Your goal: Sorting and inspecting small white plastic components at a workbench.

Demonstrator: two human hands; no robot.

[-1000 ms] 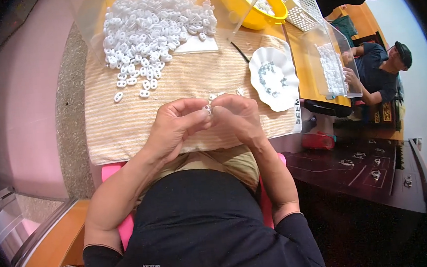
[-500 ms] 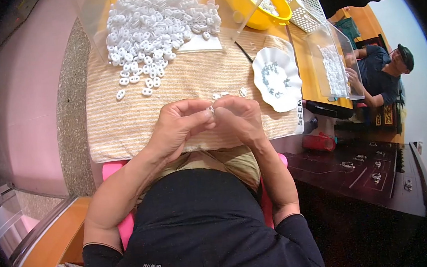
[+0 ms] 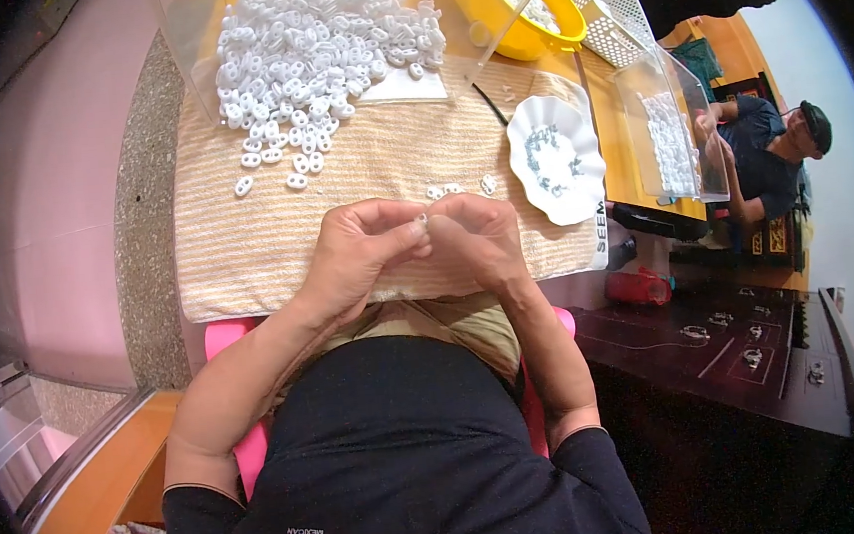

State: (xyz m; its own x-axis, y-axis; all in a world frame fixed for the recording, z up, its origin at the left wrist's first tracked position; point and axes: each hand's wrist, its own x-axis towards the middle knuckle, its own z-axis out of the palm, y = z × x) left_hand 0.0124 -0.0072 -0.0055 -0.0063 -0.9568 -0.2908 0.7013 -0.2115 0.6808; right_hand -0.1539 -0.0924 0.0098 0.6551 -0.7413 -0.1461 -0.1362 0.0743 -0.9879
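Observation:
My left hand and my right hand meet over the near edge of a striped towel. Thumbs and forefingers of both pinch a small white plastic piece, mostly hidden by the fingertips. Just beyond the fingers lie a few white two-hole plastic pieces, one of them set apart to the right. A large heap of white two-hole oval pieces spills from a clear bin onto the towel. On the right, a white wavy-rimmed dish holds small dark grey parts too tiny to name.
A yellow basin with white pieces and a white perforated basket stand at the far right. Beyond, a person works at a clear bin of white pieces. A black stick lies beside the dish.
My hands keep their pinch in nearly the same spot, with only slight finger movement. The scene has shifted a little in the view. The other person's hands have moved.

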